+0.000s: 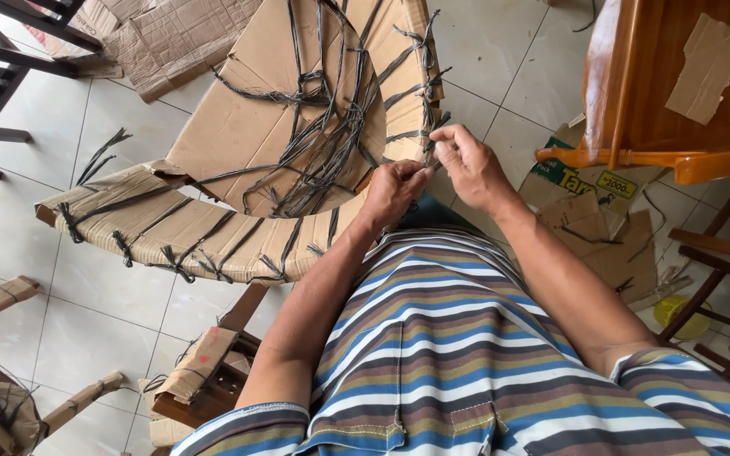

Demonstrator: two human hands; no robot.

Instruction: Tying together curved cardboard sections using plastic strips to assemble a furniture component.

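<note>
Currently watching through the head camera, looking down over a striped shirt (pixel 433 338).

- Both hands are raised against the near end of a curved furniture frame (pixel 213 228). It is wrapped in brown cardboard and bound at intervals with knotted black strapping.
- Left hand (pixel 392 190): fingers curled in tight and pinching, thumb toward the frame's edge. Right hand (pixel 466 165): thumb and forefinger closed narrow, just above and beside the left.
- Between the two pinches runs a black strap (pixel 427 139), up the cardboard edge and touching both sets of fingertips. I cannot tell how much free end is left; the fingers hide it.
- My judgement of the step: a tie is being drawn or knotted at this spot on the wrap. Many finished knots already sit along the arc to the left.
- What the next move calls for, as I read it: steady tension on both ends and a grip kept close to the knot, so the cardboard stays snug. A slip would loosen the band.
- Around: loose cardboard sheets (pixel 171 38) on the tile floor (pixel 111 295), a bare varnished wooden chair (pixel 661 84) upper right, other wrapped parts lower left.
</note>
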